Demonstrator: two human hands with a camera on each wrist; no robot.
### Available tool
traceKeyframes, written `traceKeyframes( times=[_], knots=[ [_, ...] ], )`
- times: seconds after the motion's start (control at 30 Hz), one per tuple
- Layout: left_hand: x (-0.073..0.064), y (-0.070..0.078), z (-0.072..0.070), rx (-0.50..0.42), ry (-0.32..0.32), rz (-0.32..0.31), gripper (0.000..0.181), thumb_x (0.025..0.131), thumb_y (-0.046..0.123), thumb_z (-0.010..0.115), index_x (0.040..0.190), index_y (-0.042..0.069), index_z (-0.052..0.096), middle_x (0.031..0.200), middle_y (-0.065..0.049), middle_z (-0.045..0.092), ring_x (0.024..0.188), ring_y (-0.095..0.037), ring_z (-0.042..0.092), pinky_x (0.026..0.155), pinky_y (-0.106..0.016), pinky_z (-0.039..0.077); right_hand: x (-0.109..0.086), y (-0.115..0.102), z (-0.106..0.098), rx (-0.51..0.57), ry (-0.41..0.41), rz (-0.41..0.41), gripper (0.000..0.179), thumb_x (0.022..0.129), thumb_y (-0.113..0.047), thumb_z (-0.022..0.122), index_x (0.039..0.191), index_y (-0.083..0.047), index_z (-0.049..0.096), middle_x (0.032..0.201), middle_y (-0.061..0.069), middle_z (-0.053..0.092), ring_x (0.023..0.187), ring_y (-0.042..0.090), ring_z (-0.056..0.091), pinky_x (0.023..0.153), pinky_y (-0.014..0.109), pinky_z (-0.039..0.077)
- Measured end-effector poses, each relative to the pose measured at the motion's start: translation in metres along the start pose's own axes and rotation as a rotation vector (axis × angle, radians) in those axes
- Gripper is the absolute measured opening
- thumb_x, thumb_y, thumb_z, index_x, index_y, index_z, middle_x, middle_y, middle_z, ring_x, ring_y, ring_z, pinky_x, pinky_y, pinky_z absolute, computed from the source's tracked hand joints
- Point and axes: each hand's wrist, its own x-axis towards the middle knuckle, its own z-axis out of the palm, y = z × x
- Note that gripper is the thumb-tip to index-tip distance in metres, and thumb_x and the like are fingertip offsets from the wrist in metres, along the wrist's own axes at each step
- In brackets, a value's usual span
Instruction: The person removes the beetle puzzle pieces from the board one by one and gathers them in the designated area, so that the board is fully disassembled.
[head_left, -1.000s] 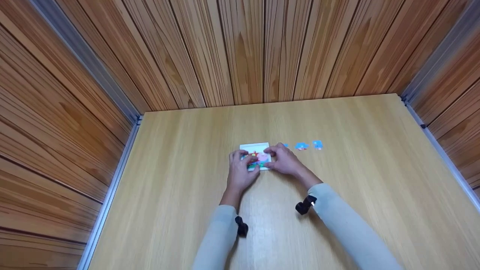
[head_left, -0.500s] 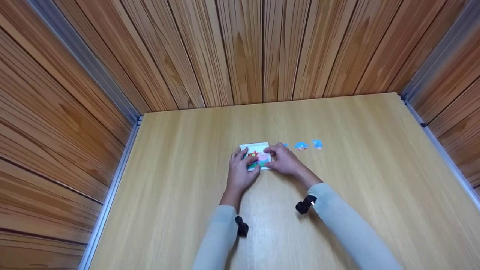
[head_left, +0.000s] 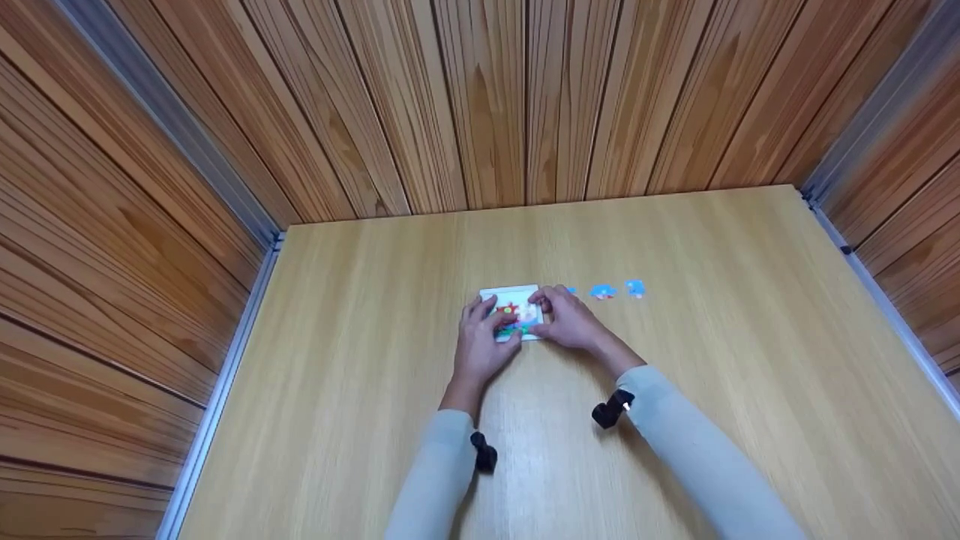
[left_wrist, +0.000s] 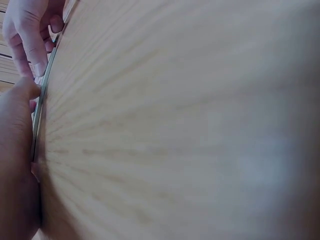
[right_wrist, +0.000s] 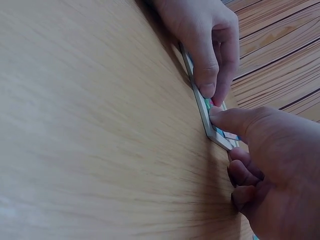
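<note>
A small jigsaw puzzle board with a white rim lies on the table, its lower part filled with colourful picture pieces. My left hand holds the board at its left and lower side, thumb and fingers bent over the pieces. From the right, my right hand pinches a pinkish puzzle piece between thumb and index finger over the board's right part. In the right wrist view, the right thumb lies over the board's inner edge, and the left thumb is close by. The fingers hide part of the picture.
Loose blue puzzle pieces lie right of the board: one partly behind the right hand, a middle one and a far one. Wood-panelled walls enclose the table at the back and sides.
My left fingers have shifted slightly at the board's left side. The pinkish piece at the right hand looks paler than before. Both arms stay nearly in place.
</note>
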Motion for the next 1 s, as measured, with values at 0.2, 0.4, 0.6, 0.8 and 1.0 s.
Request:
traceKeyframes(
  times=[0.2, 0.4, 0.6, 0.8, 1.0],
  knots=[
    [0.0009, -0.0001, 0.0004, 0.009, -0.002, -0.003, 0.031, 0.095, 0.029, 0.085, 0.121, 0.012, 0.087, 0.162, -0.019, 0.064, 0.162, -0.050, 0.047, 0.132, -0.067, 0.044, -0.0023, 0.0011, 0.0024, 0.035, 0.019, -0.001, 0.048, 0.098, -0.011, 0.085, 0.141, -0.002, 0.064, 0.117, 0.013, 0.060, 0.108, 0.027, 0.056, 0.095, 0.035, 0.042],
    [0.0002, 0.0001, -0.0001, 0.003, -0.004, 0.000, 0.031, 0.095, 0.029, 0.085, 0.121, 0.012, 0.087, 0.162, -0.019, 0.065, 0.162, -0.050, 0.047, 0.132, -0.067, 0.044, -0.0047, 0.0032, 0.0040, 0.089, 0.035, -0.010, 0.045, 0.099, -0.007, 0.082, 0.140, -0.002, 0.064, 0.115, 0.013, 0.064, 0.100, 0.022, 0.056, 0.087, 0.029, 0.043],
    [0.0001, -0.0008, -0.0003, -0.004, -0.001, 0.013, 0.033, 0.094, 0.029, 0.085, 0.121, 0.010, 0.087, 0.161, -0.021, 0.065, 0.160, -0.052, 0.048, 0.132, -0.068, 0.043, -0.0071, 0.0039, 0.0055, 0.113, 0.070, -0.033, 0.040, 0.101, -0.001, 0.077, 0.140, 0.000, 0.066, 0.116, 0.016, 0.069, 0.095, 0.020, 0.057, 0.083, 0.024, 0.044],
    [-0.0002, 0.0006, -0.0012, -0.001, -0.019, -0.016, 0.033, 0.095, 0.029, 0.085, 0.123, 0.011, 0.087, 0.162, -0.019, 0.064, 0.162, -0.050, 0.047, 0.133, -0.067, 0.043, -0.0064, 0.0046, 0.0078, 0.125, 0.101, -0.050, 0.039, 0.101, 0.000, 0.077, 0.139, 0.002, 0.069, 0.112, 0.017, 0.071, 0.091, 0.017, 0.056, 0.080, 0.022, 0.044],
    [-0.0005, 0.0026, -0.0018, 0.000, -0.025, -0.023, 0.033, 0.097, 0.030, 0.085, 0.124, 0.011, 0.086, 0.163, -0.019, 0.064, 0.162, -0.050, 0.046, 0.133, -0.068, 0.042, -0.0047, 0.0025, 0.0085, 0.125, 0.136, -0.045, 0.035, 0.100, 0.000, 0.078, 0.134, 0.002, 0.072, 0.107, 0.015, 0.072, 0.089, 0.015, 0.057, 0.079, 0.022, 0.044]
  ],
)
